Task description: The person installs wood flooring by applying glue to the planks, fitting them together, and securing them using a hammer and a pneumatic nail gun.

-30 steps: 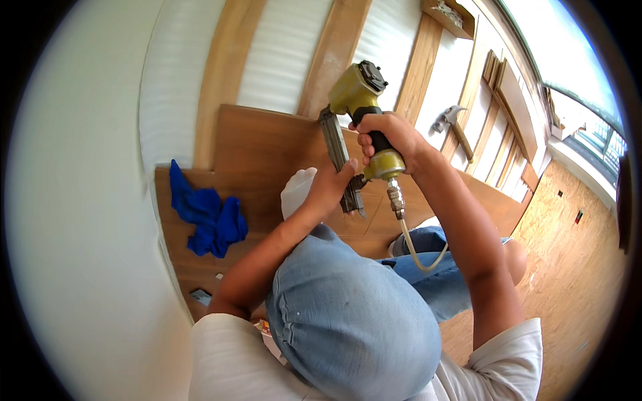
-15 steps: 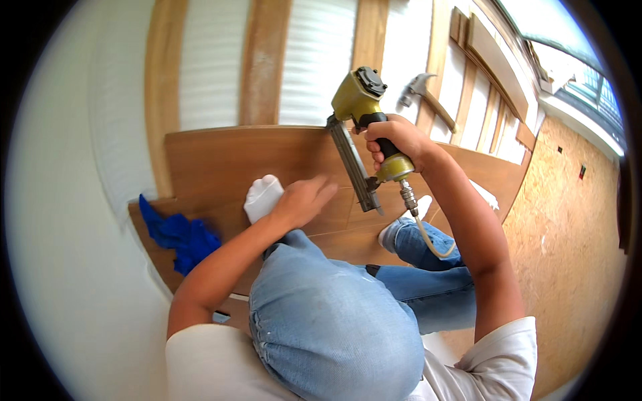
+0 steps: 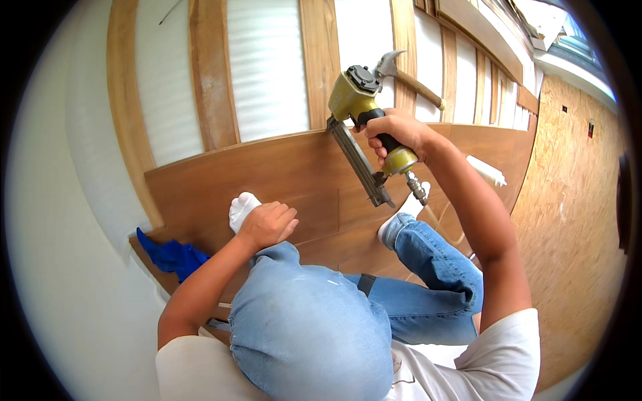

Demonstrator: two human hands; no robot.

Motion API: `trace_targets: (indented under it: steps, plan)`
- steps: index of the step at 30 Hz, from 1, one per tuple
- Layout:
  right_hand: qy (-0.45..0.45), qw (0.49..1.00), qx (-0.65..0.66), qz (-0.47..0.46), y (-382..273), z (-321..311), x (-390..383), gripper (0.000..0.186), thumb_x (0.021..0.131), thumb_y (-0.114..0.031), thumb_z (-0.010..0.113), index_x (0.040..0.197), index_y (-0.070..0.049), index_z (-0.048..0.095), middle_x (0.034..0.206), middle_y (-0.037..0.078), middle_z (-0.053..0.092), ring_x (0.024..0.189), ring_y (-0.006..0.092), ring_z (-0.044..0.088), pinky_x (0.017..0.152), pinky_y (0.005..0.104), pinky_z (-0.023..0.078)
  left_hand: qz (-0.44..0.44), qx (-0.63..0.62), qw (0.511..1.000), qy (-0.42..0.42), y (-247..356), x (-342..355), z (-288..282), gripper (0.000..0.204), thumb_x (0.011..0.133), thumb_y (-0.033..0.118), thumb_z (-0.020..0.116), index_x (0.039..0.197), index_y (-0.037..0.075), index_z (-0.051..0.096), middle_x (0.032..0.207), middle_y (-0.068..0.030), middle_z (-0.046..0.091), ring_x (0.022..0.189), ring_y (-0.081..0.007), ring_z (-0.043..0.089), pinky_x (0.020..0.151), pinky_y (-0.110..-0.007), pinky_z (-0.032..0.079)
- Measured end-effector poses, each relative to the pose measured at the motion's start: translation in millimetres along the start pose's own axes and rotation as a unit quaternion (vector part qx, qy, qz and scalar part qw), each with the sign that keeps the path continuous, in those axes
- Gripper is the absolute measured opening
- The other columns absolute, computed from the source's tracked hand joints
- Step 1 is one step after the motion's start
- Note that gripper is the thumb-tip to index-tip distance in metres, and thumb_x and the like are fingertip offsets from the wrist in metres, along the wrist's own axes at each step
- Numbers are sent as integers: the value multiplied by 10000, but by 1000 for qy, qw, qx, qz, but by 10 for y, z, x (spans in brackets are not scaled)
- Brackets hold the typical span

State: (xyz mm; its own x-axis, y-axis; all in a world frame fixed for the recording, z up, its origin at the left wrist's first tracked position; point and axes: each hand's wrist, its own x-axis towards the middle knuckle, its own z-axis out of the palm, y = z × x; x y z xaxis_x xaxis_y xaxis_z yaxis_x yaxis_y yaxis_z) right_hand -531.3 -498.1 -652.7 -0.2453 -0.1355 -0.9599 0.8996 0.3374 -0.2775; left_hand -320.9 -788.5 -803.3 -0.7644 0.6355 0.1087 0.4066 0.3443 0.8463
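My right hand grips the black handle of a pneumatic nail gun with a yellow-green body. The gun is lifted over the brown wood floorboards, its long magazine slanting down and right; an air hose fitting hangs from the handle's end. My left hand is closed with fingers curled, close to my bent knee and white-socked left foot. Nothing shows in it. Just beyond the gun's head lies a claw hammer across a wooden batten.
Wooden battens run away from the boards' far edge, with white foam sheet between. Loose planks lie far right. A white bottle rests right of my arm, a blue cloth at left by the wall. A chipboard panel stands right.
My left hand has drawn back toward my knee, its stretched fingers now curled. The nail gun stays held in nearly the same place. The view has shifted, so the battens and hammer appear further left.
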Motion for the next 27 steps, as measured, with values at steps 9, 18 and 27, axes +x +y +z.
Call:
trace_targets:
  steps: [9, 18, 27]
  plan:
    - [3, 1000, 0, -7, 112, -238, 28, 313, 829, -106, 597, 1092, 61, 565, 650, 31, 530, 502, 121, 549, 539, 337, 578, -17, 18, 999, 30, 18, 28, 38, 112, 857, 142, 720, 885, 66, 643, 761, -75, 573, 694, -252, 600, 632, -382, 522]
    - [19, 999, -25, 23, 156, -886, -75, 275, 866, -125, 615, 1094, 27, 600, 674, 26, 545, 546, 129, 563, 572, 362, 566, -68, 36, 993, 86, 32, 7, 35, 179, 835, 72, 703, 1003, 21, 663, 867, -137, 638, 845, -336, 628, 770, -459, 511]
    - [56, 996, 35, 52, 447, -1957, -242, 235, 846, -99, 627, 1053, 10, 605, 648, 21, 553, 507, 111, 548, 536, 340, 560, -184, 198, 960, 70, 197, 186, -12, 591, 795, 48, 677, 1382, 47, 608, 1564, -225, 431, 1408, -428, 437, 1164, -516, 380]
